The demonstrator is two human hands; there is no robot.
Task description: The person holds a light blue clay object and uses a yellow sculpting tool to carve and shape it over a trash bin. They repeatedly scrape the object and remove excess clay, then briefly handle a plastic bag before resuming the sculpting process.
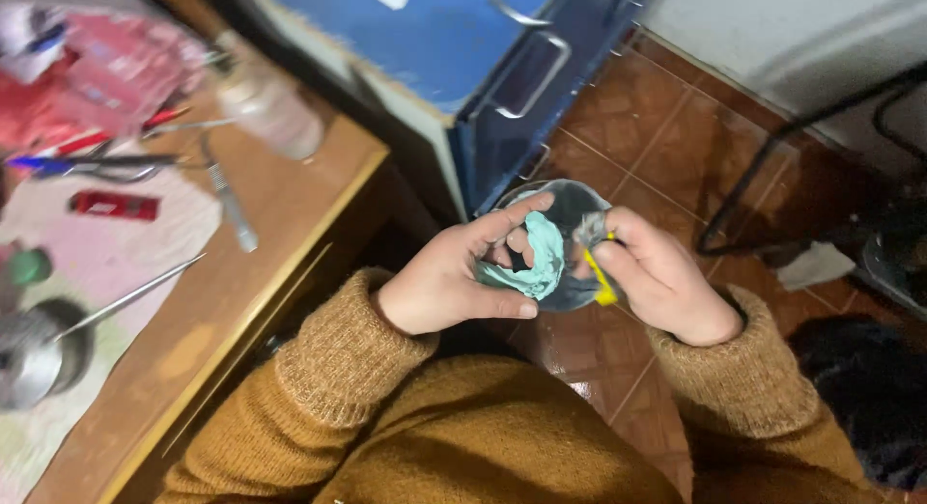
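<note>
The left hand point(454, 277) cups a flexible grey rubber mixing bowl point(570, 248) of pale teal paste point(541, 258). At 3 o'clock, the right hand point(661, 277) is closed on a yellow-handled spatula point(601, 277). Mixing appears underway; the next stroke calls for a steady bowl.

Left hand point(454, 277) grips a bowl point(570, 214); right hand point(657, 277) apparently scrapes.

There is only one camera, and it sits on the person's head and looks straight down from close up. The left hand point(454, 277) and the right hand point(661, 282) meet near the middle of the picture. The wooden table point(290, 214) lies left of the left hand, and the tiled floor point(676, 147) lies beyond both hands.
</note>
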